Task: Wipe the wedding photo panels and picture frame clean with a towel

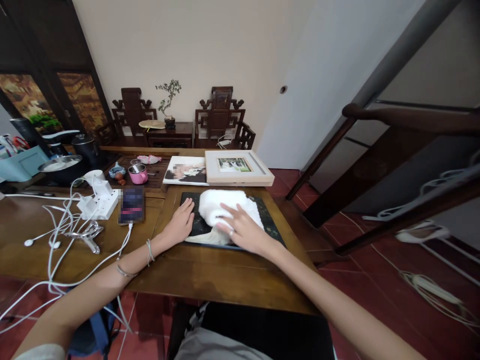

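Note:
A white fluffy cloth (212, 202), bunched and folded, lies on a dark flat panel (268, 212) with a pale patch near its front edge. The panel could be a picture. My right hand (240, 227) presses on the cloth from above, fingers spread, a ring on one of them. At the panel's left edge rests my left hand (182, 222), its fingers stretched out and lying flat, with no object in it. The cloth covers much of the panel's middle.
Behind the panel lie a light wooden picture frame (240, 179) and a photo print (183, 175). To the left are a phone (131, 206), a power strip (107, 202), tangled white cables and a pink cup (138, 175). A wooden chair (337, 200) stands at the right.

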`<state>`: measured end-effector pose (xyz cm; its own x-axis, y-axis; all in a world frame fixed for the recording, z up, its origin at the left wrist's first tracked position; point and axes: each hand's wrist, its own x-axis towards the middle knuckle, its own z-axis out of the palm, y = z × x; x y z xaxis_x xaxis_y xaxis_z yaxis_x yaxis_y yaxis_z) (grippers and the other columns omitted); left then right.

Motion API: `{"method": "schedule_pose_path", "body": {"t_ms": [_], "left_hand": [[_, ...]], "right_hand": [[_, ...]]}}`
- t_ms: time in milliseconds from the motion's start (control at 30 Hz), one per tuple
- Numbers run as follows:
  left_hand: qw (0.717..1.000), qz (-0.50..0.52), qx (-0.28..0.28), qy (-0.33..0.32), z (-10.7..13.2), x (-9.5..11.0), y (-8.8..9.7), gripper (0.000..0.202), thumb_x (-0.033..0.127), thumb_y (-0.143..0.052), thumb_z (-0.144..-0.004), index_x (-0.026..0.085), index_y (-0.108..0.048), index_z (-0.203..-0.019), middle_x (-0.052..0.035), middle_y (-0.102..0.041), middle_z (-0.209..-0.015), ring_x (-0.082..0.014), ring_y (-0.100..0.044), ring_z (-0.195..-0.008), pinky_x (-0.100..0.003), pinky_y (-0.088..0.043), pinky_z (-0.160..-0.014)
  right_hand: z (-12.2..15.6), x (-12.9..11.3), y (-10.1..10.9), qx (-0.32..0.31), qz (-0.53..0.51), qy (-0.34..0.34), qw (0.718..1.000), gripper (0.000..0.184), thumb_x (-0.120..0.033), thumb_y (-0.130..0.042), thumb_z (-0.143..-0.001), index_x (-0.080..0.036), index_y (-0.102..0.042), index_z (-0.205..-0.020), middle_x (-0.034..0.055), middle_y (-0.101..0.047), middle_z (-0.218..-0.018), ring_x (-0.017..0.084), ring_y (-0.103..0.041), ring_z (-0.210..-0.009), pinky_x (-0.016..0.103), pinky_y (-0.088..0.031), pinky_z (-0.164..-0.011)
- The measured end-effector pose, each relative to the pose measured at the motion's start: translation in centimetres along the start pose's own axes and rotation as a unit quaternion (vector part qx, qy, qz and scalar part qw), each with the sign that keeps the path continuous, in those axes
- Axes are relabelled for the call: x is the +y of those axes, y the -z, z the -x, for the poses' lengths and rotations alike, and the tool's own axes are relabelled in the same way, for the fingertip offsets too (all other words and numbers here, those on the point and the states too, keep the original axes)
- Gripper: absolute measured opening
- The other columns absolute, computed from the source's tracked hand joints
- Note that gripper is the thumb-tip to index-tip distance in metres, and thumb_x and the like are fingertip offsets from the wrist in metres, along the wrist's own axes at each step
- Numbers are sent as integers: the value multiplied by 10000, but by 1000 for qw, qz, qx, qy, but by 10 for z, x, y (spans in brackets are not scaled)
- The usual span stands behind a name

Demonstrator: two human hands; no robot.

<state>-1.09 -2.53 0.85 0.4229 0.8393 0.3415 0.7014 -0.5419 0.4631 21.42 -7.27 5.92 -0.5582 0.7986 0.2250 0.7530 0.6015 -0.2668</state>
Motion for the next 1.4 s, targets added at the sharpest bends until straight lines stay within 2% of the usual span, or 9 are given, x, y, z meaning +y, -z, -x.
{"method": "schedule_pose_path", "body": {"t_ms": [133, 233, 333, 567, 700, 1000, 1133, 1300, 1400], "left_hand": [[1000, 1, 6, -5, 0, -2, -3, 452, 228, -289, -913, 64, -421, -1313, -156, -346, -1441, -214, -256, -1366, -423, -244, -1124], [1000, 5, 6, -6, 0, -3, -3, 453, 214, -292, -907, 71, -414, -1319, -151, -346, -1442, -212, -254, -1367, -427, -251, -1122], [1000, 7, 2, -8, -1, -4, -3, 454, 209, -290, -904, 76, -412, -1321, -153, -348, -1441, -220, -253, -1367, -438, -260, -1119], [1000, 10, 8, -17, -1, -4, -2, 463, 174, -291, -892, 87, -394, -1334, -142, -363, -1437, -219, -270, -1361, -430, -252, -1127], [1000, 9, 8, -17, -1, -4, -1, 458, 190, -292, -896, 63, -408, -1321, -157, -370, -1429, -224, -276, -1359, -424, -251, -1127], [1000, 1, -7, -9, -1, -1, 0, 464, 196, -276, -902, 31, -408, -1315, -176, -345, -1438, -226, -253, -1367, -415, -238, -1132], [1000, -9, -16, 0, 0, 0, 1, 470, 192, -273, -901, 11, -411, -1312, -181, -339, -1439, -225, -252, -1368, -404, -225, -1136], [1000, 0, -5, -5, 0, -3, -2, 461, 188, -284, -896, 41, -420, -1311, -167, -348, -1438, -224, -262, -1364, -415, -247, -1125], [1000, 19, 11, -5, -1, -5, -4, 456, 204, -299, -896, 62, -431, -1309, -153, -358, -1436, -222, -271, -1361, -419, -246, -1124]], "right_hand": [[48, -44, 7, -26, -37, 56, 997, 330, -339, -382, -934, -207, -666, -1039, 123, -538, -1302, 272, -287, -1340, 583, -163, -1085], [60, -55, 9, -25, -38, 56, 997, 315, -342, -397, -930, -220, -675, -1015, 121, -551, -1287, 266, -312, -1329, 574, -187, -1084], [39, -42, 6, -24, -27, 35, 999, 364, -381, -357, -942, -211, -654, -1066, 132, -519, -1320, 262, -380, -1292, 549, -214, -1081], [-55, 16, -6, -5, 2, -24, 1000, 422, -396, -282, -965, -200, -590, -1177, 104, -499, -1346, 255, -368, -1297, 525, -200, -1064], [-69, 24, -8, 5, 12, -24, 1000, 421, -392, -281, -967, -193, -596, -1162, 116, -514, -1330, 262, -394, -1278, 521, -227, -1044], [35, -36, 13, -51, -46, 39, 997, 382, -376, -330, -952, -198, -658, -1033, 117, -529, -1312, 250, -347, -1313, 515, -142, -1108], [60, -34, 23, -82, -66, 28, 994, 392, -381, -312, -956, -206, -641, -1078, 95, -520, -1326, 239, -340, -1318, 493, -142, -1116], [25, 13, 16, -5, -16, -80, 997, 428, -399, -272, -956, -217, -595, -1170, 76, -501, -1347, 273, -375, -1291, 502, -192, -1083], [-11, 22, 6, 20, 34, -131, 991, 442, -370, -258, -963, -173, -604, -1154, 131, -515, -1324, 299, -378, -1281, 551, -218, -1034]]}}
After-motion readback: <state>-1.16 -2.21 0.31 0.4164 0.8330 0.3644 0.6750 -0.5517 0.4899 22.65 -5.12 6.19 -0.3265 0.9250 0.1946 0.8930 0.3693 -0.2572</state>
